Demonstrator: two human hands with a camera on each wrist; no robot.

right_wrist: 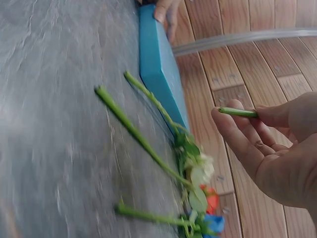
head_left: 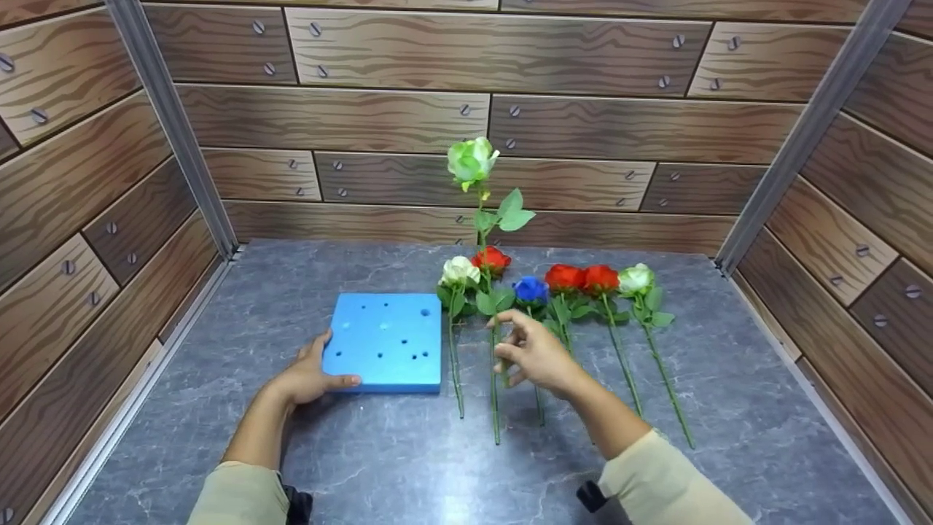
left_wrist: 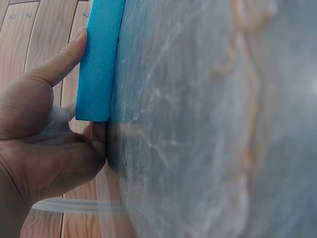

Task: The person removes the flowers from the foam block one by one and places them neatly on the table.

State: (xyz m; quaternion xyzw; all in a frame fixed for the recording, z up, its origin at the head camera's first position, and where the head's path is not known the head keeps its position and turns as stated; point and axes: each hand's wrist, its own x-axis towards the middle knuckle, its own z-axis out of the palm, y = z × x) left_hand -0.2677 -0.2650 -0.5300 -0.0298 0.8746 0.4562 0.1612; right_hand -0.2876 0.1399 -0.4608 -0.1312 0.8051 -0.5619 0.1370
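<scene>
My right hand (head_left: 536,354) pinches the lower stem of a pale green-white rose (head_left: 470,160), whose bloom stands high above the table. The stem's cut end (right_wrist: 237,112) sticks out past the fingertips in the right wrist view. My left hand (head_left: 310,372) grips the near left corner of a blue foam block (head_left: 386,324), thumb along its front side and fingers at its left side. Several small holes dot the block's top, with no stems in them. On the table right of the block lie a white rose (head_left: 459,271), a red rose (head_left: 492,260) and a blue rose (head_left: 531,289).
Farther right lie two more red roses (head_left: 565,278) and another white rose (head_left: 636,279), stems toward me. A grey marbled tabletop (head_left: 408,459) is enclosed by wood-patterned walls (head_left: 481,55) with metal corner posts (head_left: 175,124).
</scene>
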